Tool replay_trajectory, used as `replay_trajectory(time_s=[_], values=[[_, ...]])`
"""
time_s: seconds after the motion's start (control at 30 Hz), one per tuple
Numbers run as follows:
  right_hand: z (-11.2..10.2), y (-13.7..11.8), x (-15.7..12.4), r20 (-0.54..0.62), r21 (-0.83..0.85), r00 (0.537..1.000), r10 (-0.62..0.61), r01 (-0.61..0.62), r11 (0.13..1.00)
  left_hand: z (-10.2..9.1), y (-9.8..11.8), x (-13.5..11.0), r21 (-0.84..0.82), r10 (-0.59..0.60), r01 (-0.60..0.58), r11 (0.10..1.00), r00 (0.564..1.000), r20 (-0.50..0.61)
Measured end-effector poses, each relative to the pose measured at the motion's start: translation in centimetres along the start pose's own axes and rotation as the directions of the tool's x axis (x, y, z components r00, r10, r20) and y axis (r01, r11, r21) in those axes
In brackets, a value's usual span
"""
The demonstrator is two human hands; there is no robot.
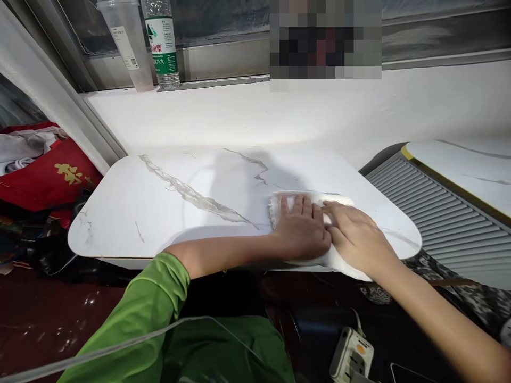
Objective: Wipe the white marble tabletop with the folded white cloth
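A white cloth (339, 201) lies on the right part of a white marble-patterned tabletop (159, 213), and its near end hangs over the table's front edge. My left hand (301, 229) rests flat on the cloth with its fingers stretched out and pointing away from me. My right hand (357, 236) lies on the cloth just to the right, fingers extended and touching the left hand's fingers. Neither hand grips anything. A green sleeve covers my left upper arm.
A water bottle (162, 42) and a clear plastic cup (128, 45) stand on the window sill at the back left. Red fabric and clutter (51, 175) sit to the left. A ribbed grey unit (431, 213) stands right. A power strip (351, 354) lies below.
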State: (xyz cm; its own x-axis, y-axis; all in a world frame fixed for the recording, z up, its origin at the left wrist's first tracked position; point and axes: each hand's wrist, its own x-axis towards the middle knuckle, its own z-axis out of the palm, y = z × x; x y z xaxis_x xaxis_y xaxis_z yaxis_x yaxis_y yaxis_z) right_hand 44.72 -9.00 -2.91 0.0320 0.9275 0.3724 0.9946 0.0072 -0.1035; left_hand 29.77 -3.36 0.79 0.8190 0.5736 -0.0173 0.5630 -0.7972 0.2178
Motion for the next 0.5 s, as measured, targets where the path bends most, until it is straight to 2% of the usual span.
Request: replay_trajectory(time_s=[0.1, 0.2, 0.33, 0.5], values=[[0.2, 1.3, 1.5, 0.026, 0.006, 0.992, 0.120, -0.120, 0.993, -0.2, -0.2, 2.4, -0.020, 0.021, -0.021, 1.000, 1.000, -0.001], [0.5, 2.3, 4.3, 0.074, -0.001, 0.983, 0.169, -0.169, 0.986, -0.4, -1.4, 5.2, -0.017, 0.019, -0.018, 1.000, 1.000, 0.002], [1.6, 3.6, 9.0, 0.096, 0.000, 0.985, 0.142, -0.142, 0.990, -0.7, -4.1, 9.4, -0.026, -0.010, 0.010, 1.000, 1.000, 0.019], [4.0, 5.2, 15.4, 0.071, 0.035, 0.995, 0.071, -0.074, 0.997, -1.5, -8.3, 14.8, -0.001, -0.060, 0.060, 0.998, 0.998, 0.019]])
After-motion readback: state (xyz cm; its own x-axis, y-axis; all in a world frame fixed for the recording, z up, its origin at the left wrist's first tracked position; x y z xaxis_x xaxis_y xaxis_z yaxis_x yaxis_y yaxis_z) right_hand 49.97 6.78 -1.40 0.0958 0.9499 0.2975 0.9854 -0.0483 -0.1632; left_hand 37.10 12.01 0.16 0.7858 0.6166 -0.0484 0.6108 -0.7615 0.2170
